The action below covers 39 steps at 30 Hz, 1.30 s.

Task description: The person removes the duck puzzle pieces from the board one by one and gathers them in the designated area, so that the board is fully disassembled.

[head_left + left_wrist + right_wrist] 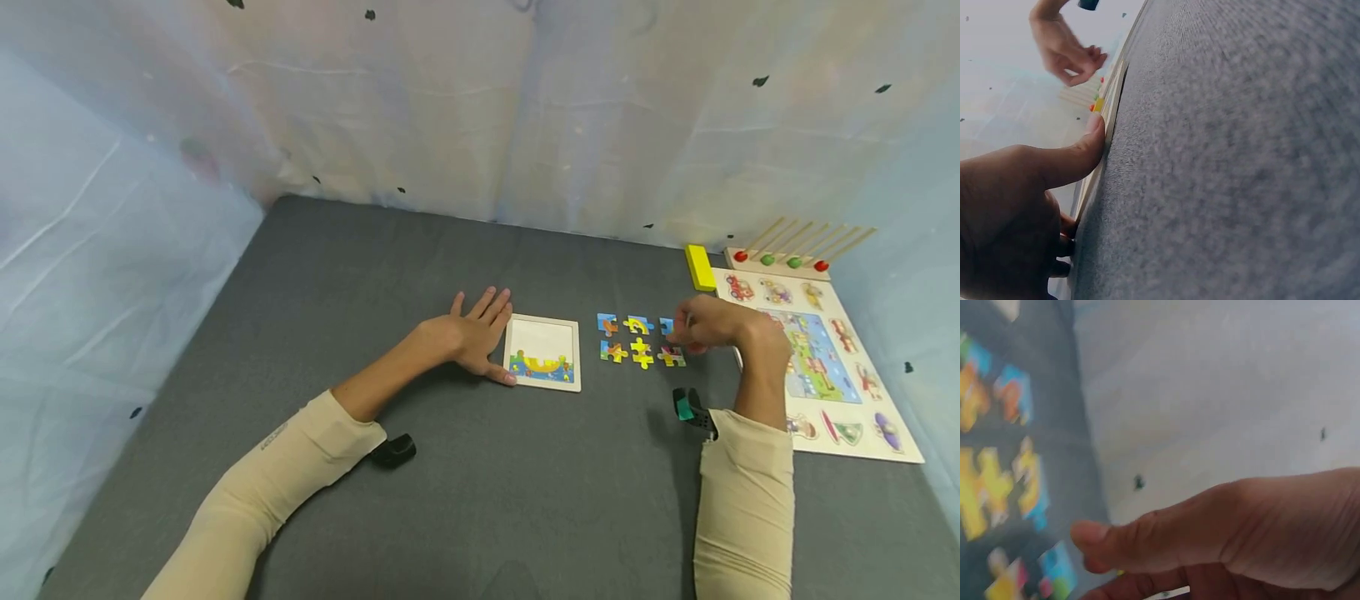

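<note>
A small square puzzle tray point(579, 354) with a pale rim lies on the table, its lower strip filled with a yellow, green and blue picture. My left hand point(480, 335) rests at its left edge, fingers spread and thumb point(1088, 147) on the rim. Loose jigsaw pieces lie in two rows to the right, among them a yellow piece point(642, 353) and an orange-and-blue piece point(607, 324). Above the right end of the rows hovers my right hand point(712, 323), fingers loosely bent. A blue piece point(1057, 569) lies below its fingertips, and nothing shows in its grasp.
A large picture board point(892, 417) lies at the right, partly behind the right forearm. Beyond it stand a yellow block point(700, 267) and a wooden peg rack point(780, 265) with red and green beads. Pale sheeting point(450, 108) hangs behind the grey table point(510, 475).
</note>
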Motion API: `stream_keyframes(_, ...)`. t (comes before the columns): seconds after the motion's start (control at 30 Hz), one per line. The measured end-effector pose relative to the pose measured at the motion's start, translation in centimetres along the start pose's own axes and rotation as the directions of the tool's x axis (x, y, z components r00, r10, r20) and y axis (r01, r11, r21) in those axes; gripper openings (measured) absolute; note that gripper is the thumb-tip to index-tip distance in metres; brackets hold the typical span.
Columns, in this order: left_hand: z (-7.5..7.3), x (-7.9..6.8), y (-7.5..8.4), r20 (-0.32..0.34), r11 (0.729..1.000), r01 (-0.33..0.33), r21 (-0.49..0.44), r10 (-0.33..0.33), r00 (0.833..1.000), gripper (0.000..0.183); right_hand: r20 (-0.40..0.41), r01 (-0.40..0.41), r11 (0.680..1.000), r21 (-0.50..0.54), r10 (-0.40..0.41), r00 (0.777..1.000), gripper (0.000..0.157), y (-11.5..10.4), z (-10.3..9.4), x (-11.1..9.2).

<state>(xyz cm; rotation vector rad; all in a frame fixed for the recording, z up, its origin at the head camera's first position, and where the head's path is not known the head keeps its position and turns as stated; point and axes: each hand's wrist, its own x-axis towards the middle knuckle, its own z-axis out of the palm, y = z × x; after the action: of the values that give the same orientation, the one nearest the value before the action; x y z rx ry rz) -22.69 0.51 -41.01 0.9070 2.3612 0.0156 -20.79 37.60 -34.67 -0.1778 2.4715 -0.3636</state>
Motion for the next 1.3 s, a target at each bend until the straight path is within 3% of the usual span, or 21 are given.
stream_keyframes(0.2,-0.2,-0.1,0.0,0.0,1.0,-0.012,0.006,0.012,1.0,0.125,-0.102,0.137,0.989,-0.055,-0.142,0.985,0.017,-4.1,-1.6,-1.0)
stream_keyframes(0.37,-0.2,-0.1,-0.2,0.004,1.0,-0.003,0.029,0.002,1.0,0.126,-0.156,0.303,0.948,-0.096,-0.314,0.936,0.019,-8.7,-1.3,-0.4)
stream_keyframes(0.47,-0.2,-0.2,-0.3,0.006,0.999,0.012,0.042,-0.012,1.0,0.126,-0.12,0.395,0.913,-0.106,-0.406,0.906,0.025,-11.5,0.2,1.1)
stream_keyframes(0.6,-0.3,-0.2,-0.2,0.006,0.999,0.021,0.035,-0.021,1.0,0.126,0.012,0.471,0.874,-0.122,-0.474,0.881,0.031,-14.4,2.3,3.3)
stream_keyframes(0.73,0.0,0.4,-0.3,0.002,0.999,0.014,0.03,-0.014,1.0,0.129,0.141,0.488,0.863,-0.132,-0.471,0.871,0.037,-15.9,4.1,4.8)
stream_keyframes(0.83,0.1,0.5,-0.3,0.009,0.999,0.011,0.035,-0.012,1.0,0.129,0.188,0.471,0.868,-0.157,-0.442,0.877,0.036,-16.4,5.0,5.6)
stream_keyframes(1.3,-0.1,0.2,-0.1,0.022,1.0,0.023,0.021,-0.023,1.0,0.127,0.165,0.492,0.853,-0.175,-0.467,0.869,0.027,-16.8,6.0,6.5)
